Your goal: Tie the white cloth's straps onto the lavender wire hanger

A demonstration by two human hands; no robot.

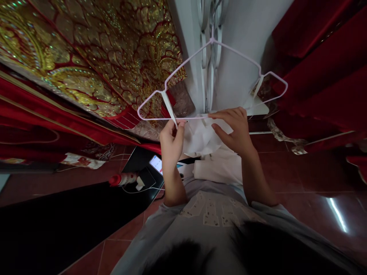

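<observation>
A pale pink hanger (pixel 187 61) hangs in front of me from white scrolled metalwork. White straps loop over it on both sides, the left strap (pixel 168 104) and the right strap (pixel 259 86). A thin white garment (pixel 202 137) lies below the hanger's bottom bar, between my hands. My left hand (pixel 172 143) is closed in a pinch on the lower end of the left strap, close under the bar. My right hand (pixel 233 128) is open, fingers stretched out and thumb apart. Its fingertips are at the bottom bar; whether they press cloth there I cannot tell.
Gold sequined red garments (pixel 114 57) hang at the left, dark red cloth (pixel 323 68) at the right. A black table (pixel 86 214) at lower left bears a lit phone (pixel 156 164), a red-capped bottle (pixel 123 178) and a white cable. Scrolled metalwork (pixel 204 76) stands against the wall.
</observation>
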